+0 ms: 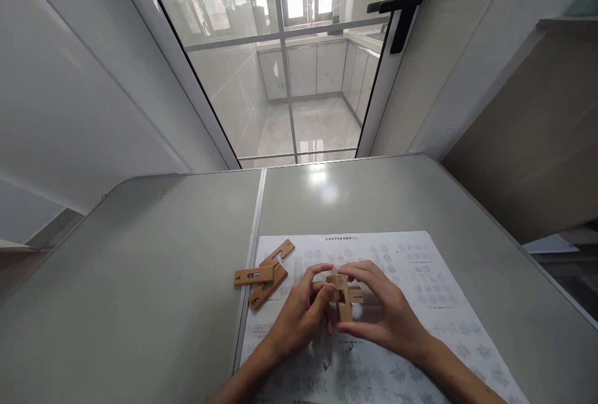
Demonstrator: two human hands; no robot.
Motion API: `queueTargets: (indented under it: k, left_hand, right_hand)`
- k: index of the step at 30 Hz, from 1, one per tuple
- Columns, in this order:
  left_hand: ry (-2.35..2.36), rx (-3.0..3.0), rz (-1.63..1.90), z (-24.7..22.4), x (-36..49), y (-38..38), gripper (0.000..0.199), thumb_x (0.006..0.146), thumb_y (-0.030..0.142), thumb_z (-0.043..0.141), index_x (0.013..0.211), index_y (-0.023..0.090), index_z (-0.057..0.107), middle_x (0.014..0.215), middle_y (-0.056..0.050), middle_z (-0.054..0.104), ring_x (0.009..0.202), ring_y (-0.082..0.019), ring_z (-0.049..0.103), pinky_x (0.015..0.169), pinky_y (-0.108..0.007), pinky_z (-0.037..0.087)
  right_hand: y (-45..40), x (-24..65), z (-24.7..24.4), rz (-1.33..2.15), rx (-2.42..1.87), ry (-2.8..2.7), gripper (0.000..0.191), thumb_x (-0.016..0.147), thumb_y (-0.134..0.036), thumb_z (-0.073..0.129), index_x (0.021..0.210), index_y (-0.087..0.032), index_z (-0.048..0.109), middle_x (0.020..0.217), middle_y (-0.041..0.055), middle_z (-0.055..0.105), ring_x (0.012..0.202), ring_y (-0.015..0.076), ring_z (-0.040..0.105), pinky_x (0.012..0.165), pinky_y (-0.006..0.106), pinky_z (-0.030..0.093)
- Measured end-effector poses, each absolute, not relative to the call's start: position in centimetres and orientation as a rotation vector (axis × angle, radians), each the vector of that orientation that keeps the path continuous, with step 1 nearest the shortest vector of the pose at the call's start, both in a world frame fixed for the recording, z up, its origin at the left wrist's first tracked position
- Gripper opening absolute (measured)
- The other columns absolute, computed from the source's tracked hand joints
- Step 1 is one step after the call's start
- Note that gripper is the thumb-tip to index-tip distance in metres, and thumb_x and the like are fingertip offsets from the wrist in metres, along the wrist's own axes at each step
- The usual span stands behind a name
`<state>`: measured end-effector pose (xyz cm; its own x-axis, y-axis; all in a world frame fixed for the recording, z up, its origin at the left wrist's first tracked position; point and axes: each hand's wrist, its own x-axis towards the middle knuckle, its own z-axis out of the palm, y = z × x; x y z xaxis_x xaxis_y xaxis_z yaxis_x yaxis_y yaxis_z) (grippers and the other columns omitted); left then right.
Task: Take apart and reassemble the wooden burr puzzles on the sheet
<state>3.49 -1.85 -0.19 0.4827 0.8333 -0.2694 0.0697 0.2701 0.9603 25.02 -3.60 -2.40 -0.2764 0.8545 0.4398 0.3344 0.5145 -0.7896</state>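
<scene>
A wooden interlocking puzzle (344, 307), made of several light blocks joined crosswise, is held between my two hands above the printed sheet. My left hand (306, 307) pinches its left side with thumb and fingers. On the other side my right hand (380, 304) grips it, fingers at the top and thumb at the lower end. A short block end juts out to the right. Left of my hands lie three flat brown wooden pieces with cut-out slots: a top one (284, 249), a middle one (243, 276) marked 2, and a lower one (266, 292) marked 3, partly overlapping.
The white sheet (420, 267) is printed with small puzzle diagrams and lies on a grey table (187, 254) with a metal seam (258, 205). Past the table's far edge stands a glass door (284, 33) with a black handle (406, 2).
</scene>
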Motion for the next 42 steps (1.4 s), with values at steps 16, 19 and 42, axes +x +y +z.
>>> queueTargets:
  k: [16,19,42]
  left_hand:
    - [0.943,1.316,0.589,-0.22,3.07,-1.74,0.071,0.105,0.065,0.059,0.154,0.015,0.050,0.081,-0.002,0.069,0.069,-0.015,0.052,0.067,-0.025,0.041]
    - [0.937,1.318,0.592,-0.21,3.05,-1.82,0.076,0.103,0.068,0.059,0.155,0.013,0.050,0.081,-0.002,0.069,0.066,-0.014,0.050,0.066,-0.025,0.040]
    - [0.910,1.350,0.644,0.14,3.42,-2.10,0.060,0.107,0.058,0.059,0.151,0.017,0.054,0.105,-0.010,0.078,0.093,-0.023,0.070,0.085,-0.033,0.053]
  right_hand:
    - [-3.87,25.02,-3.01,0.686,-0.976,-1.897,0.072,0.088,-0.040,0.091,0.149,-0.031,0.054,0.134,0.0140,0.067,0.121,0.0349,0.066,0.098,0.050,0.062]
    - [-3.88,25.02,-3.00,0.707,-0.979,-1.891,0.071,0.088,-0.041,0.091,0.148,-0.031,0.055,0.135,0.0137,0.067,0.123,0.0348,0.067,0.099,0.050,0.062]
    - [-3.83,24.81,-2.62,0.555,-0.973,-1.946,0.066,0.090,-0.040,0.088,0.146,-0.027,0.056,0.133,0.0132,0.071,0.119,0.0328,0.068,0.098,0.047,0.059]
